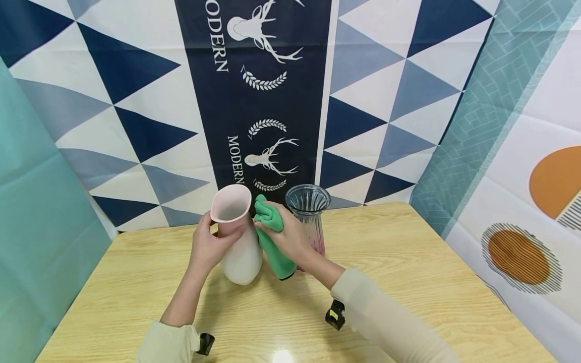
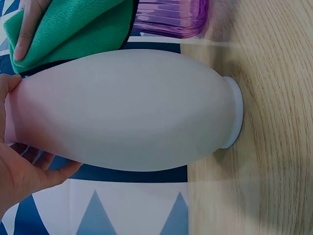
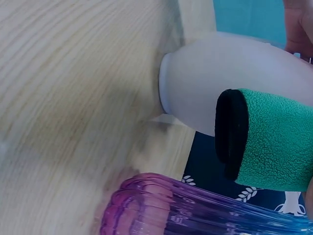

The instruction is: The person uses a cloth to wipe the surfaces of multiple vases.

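Note:
A tall vase (image 1: 242, 259), pink at the neck and white below, stands on the table with its mouth tipped toward the head camera. My left hand (image 1: 211, 244) grips its neck, thumb on the near side and fingers behind. Close at the vase's right side, my right hand (image 1: 290, 236) holds a folded green cloth (image 1: 278, 258) with a dark edge. In the left wrist view, the cloth (image 2: 88, 36) overlaps the upper part of the vase (image 2: 137, 110). The right wrist view shows the cloth (image 3: 279, 142) hanging down in front of the vase.
A ribbed glass vase (image 1: 317, 231), blue at the rim and pink-purple at the base, stands just right of the right hand, partly hidden by it. The wooden table (image 1: 395, 267) ends at a patterned backdrop (image 1: 268, 101) behind both vases.

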Demonstrator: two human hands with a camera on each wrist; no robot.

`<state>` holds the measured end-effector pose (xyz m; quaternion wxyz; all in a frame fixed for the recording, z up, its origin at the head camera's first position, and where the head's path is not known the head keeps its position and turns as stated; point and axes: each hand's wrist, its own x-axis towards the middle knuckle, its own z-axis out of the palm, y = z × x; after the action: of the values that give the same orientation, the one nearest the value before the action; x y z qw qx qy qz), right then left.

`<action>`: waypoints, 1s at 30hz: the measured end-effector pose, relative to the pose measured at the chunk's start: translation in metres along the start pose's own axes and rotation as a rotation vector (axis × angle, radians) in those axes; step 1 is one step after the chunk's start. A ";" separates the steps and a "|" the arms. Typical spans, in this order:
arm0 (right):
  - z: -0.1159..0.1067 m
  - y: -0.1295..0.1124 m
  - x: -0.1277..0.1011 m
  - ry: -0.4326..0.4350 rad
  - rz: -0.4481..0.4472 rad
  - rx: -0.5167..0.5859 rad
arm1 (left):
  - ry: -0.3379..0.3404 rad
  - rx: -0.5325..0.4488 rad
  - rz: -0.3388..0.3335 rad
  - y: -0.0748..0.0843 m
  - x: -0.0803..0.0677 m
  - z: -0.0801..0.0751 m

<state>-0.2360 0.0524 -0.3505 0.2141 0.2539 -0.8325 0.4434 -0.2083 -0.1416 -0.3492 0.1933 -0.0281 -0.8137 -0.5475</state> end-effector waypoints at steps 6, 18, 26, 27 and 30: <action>0.001 -0.004 0.005 -0.038 -0.014 0.002 | -0.033 -0.010 -0.009 -0.001 0.001 -0.003; 0.004 -0.005 0.008 -0.066 0.042 0.012 | -0.106 -0.043 -0.036 -0.002 0.001 -0.006; 0.006 -0.005 0.009 -0.078 0.041 0.017 | -0.112 -0.045 -0.030 -0.002 0.002 -0.006; 0.006 -0.004 0.009 -0.081 0.042 0.018 | -0.112 -0.046 -0.030 -0.002 0.002 -0.006; 0.007 -0.004 0.009 -0.089 0.042 0.023 | -0.113 -0.047 -0.025 -0.002 0.002 -0.006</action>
<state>-0.2418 0.0426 -0.3463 0.1646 0.2581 -0.8411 0.4459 -0.2093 -0.1486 -0.3486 0.1394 -0.0535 -0.8105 -0.5664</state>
